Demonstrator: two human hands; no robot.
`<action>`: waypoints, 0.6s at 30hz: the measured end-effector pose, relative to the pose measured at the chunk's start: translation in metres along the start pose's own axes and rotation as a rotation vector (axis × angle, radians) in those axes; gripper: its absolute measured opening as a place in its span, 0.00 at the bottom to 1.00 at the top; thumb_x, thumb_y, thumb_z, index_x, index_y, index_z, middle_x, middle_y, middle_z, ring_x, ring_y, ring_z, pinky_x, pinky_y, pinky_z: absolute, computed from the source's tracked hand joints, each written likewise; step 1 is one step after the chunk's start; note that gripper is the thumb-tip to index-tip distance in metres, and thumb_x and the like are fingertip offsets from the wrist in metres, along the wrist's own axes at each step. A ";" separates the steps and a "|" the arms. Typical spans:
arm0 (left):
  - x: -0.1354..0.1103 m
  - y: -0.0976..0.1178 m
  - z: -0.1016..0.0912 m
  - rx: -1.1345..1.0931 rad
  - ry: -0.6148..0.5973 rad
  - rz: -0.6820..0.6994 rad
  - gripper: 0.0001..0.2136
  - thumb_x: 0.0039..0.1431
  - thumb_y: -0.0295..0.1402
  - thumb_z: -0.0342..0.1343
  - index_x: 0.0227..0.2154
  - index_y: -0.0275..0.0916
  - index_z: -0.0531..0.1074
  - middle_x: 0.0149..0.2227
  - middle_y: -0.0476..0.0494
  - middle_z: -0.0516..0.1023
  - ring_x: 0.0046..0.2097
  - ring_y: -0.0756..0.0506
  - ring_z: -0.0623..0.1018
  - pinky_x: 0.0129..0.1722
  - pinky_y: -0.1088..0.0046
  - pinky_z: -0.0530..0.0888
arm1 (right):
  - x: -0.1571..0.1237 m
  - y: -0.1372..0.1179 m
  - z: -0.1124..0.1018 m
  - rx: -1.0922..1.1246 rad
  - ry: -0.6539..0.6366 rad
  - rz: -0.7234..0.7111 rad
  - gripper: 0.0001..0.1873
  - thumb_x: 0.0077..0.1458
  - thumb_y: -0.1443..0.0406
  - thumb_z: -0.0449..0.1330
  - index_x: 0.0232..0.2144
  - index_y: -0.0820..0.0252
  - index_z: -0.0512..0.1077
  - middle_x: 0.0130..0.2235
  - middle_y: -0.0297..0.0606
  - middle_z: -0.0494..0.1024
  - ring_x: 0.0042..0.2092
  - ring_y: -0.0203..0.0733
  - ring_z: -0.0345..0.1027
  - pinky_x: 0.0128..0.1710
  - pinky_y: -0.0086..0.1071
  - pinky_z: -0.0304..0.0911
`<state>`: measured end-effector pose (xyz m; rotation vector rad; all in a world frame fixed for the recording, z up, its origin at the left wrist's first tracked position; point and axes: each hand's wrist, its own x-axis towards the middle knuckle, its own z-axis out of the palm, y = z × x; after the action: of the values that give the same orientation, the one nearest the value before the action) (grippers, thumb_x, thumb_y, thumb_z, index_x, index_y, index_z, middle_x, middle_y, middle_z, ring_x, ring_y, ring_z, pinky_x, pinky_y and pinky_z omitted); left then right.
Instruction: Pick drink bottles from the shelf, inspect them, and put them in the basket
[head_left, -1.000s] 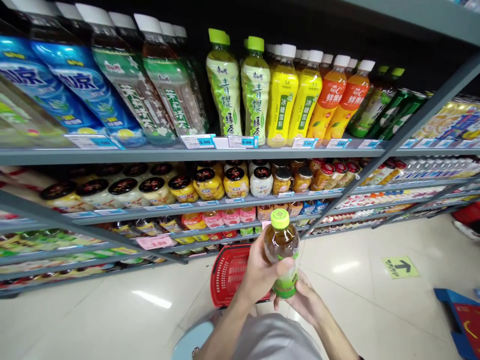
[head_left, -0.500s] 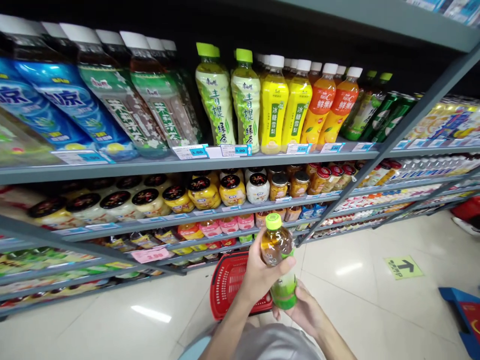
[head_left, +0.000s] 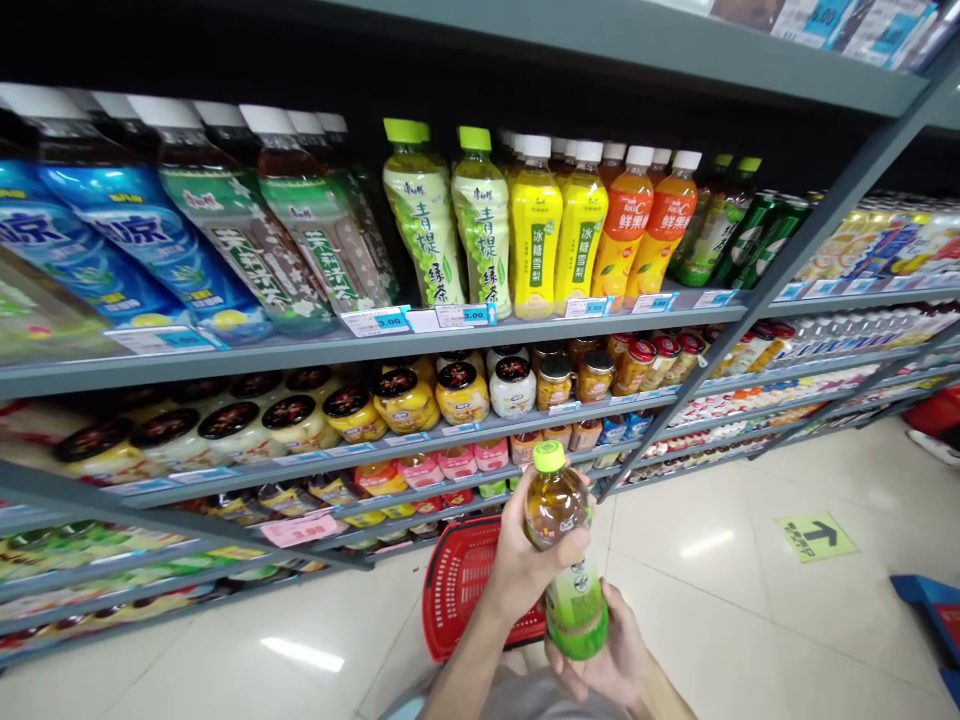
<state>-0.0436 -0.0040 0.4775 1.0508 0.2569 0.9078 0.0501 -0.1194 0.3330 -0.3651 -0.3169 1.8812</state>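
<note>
I hold a green-capped tea bottle [head_left: 564, 545] with amber liquid and a green label in both hands, low in the middle of the view. My left hand [head_left: 521, 565] wraps around the bottle's upper body, thumb across the front. My right hand [head_left: 604, 665] cups its bottom from below. The bottle is upright, tilted slightly, above a red shopping basket [head_left: 457, 585] on the floor.
Grey shop shelves [head_left: 375, 345] fill the left and middle: tall drink bottles [head_left: 480, 230] on the upper shelf, jars [head_left: 457, 390] on the shelf below, small packs lower down. A white tiled floor with a green arrow sticker [head_left: 816, 535] lies to the right.
The bottle and both hands sit lower in the view than before, and the bottle has turned a little so more label shows. The camera has tilted upward; the shelves appear lower.
</note>
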 end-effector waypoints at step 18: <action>0.000 0.008 -0.022 0.022 0.044 -0.004 0.32 0.43 0.32 0.76 0.52 0.38 0.70 0.49 0.37 0.80 0.46 0.41 0.83 0.46 0.68 0.80 | 0.007 -0.020 0.027 -0.501 0.243 -0.411 0.34 0.52 0.48 0.72 0.52 0.63 0.73 0.39 0.47 0.82 0.41 0.51 0.79 0.45 0.45 0.74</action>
<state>-0.0599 0.0114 0.4730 1.0505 0.3061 0.9276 0.0540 -0.1079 0.3647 -0.7946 -0.6470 1.3226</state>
